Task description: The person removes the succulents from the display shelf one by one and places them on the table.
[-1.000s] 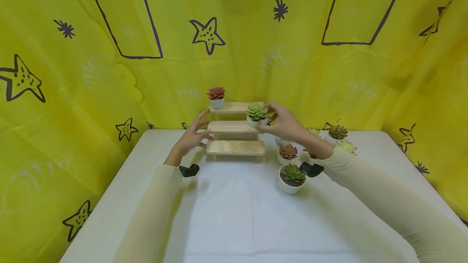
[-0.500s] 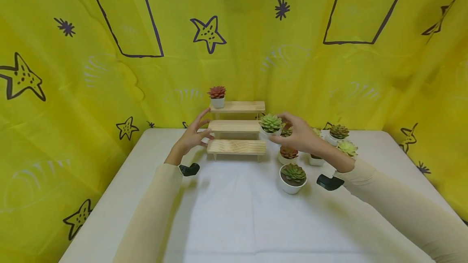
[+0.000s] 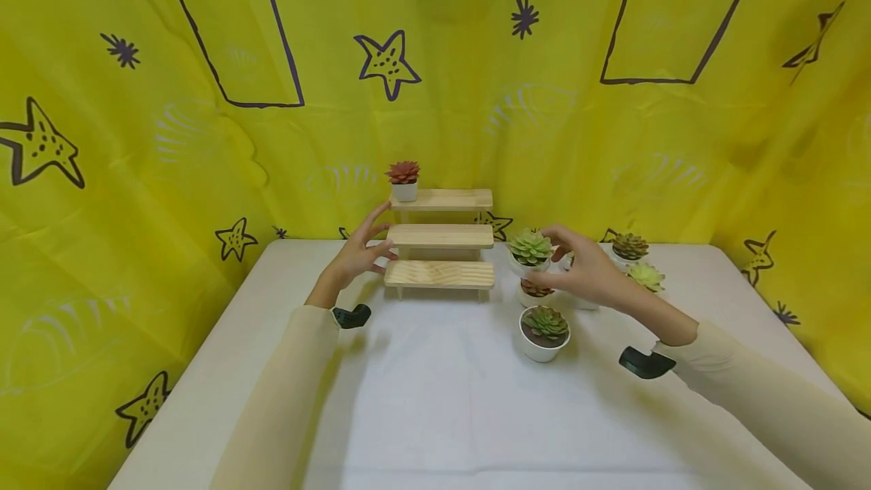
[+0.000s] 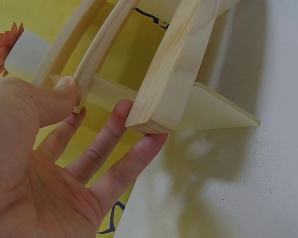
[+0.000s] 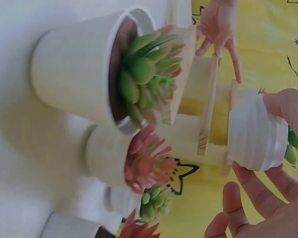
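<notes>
My right hand [image 3: 588, 269] grips a white ribbed pot [image 5: 258, 131] with a light green succulent [image 3: 529, 246], thumb on one side and fingers on the other. It is held to the right of a three-tier wooden stand [image 3: 439, 275], overlapping the potted plants behind in the head view. At the stand's left end, my left hand [image 3: 357, 257] spreads its fingers across the tiers. Its thumb [image 4: 67, 85] touches the middle board's end, and two fingertips [image 4: 151, 141] meet the lowest board. A red succulent [image 3: 404, 172] in a square white pot sits on the top tier's left end.
Right of the stand, a green succulent in a round white pot [image 3: 540, 342] stands nearest me, with a reddish succulent [image 5: 146, 158] behind it. Farther right are a dark green succulent [image 3: 629, 246] and a pale green one [image 3: 645, 276]. A yellow patterned curtain [image 3: 449, 119] hangs behind the white table [image 3: 422, 399].
My right hand has carried the light green succulent rightward and down, from in front of the stand's upper right end to beside the stand. The left hand has stayed in place.
</notes>
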The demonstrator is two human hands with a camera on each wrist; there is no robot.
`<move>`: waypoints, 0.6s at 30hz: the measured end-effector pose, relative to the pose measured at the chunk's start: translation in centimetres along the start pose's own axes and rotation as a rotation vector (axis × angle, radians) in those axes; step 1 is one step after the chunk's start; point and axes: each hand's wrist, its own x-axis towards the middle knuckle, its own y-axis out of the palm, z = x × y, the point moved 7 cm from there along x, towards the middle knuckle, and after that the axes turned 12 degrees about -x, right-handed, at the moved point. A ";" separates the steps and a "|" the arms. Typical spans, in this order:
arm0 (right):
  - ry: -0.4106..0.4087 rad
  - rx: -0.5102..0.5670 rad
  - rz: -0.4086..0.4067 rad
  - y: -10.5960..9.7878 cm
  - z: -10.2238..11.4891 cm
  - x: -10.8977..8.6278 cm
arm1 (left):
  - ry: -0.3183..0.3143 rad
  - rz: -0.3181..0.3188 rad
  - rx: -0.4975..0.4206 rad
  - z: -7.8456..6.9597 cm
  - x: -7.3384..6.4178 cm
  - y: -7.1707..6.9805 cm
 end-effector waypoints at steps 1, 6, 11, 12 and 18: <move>-0.002 -0.002 -0.004 0.0 -0.1 -0.2 | -0.003 -0.003 -0.005 0.0 0.0 0.0; 0.009 0.005 -0.005 -0.2 -1.1 -1.5 | -0.010 -0.005 -0.013 0.1 -0.1 0.0; 0.036 0.028 0.003 -0.5 -2.2 -2.9 | -0.007 0.002 -0.008 0.1 0.0 0.0; 0.042 0.031 0.003 -0.6 -2.4 -3.2 | -0.008 0.001 -0.007 0.1 0.0 0.0; 0.068 0.048 0.002 -1.0 -3.2 -4.7 | -0.020 -0.006 -0.001 0.1 0.0 -0.1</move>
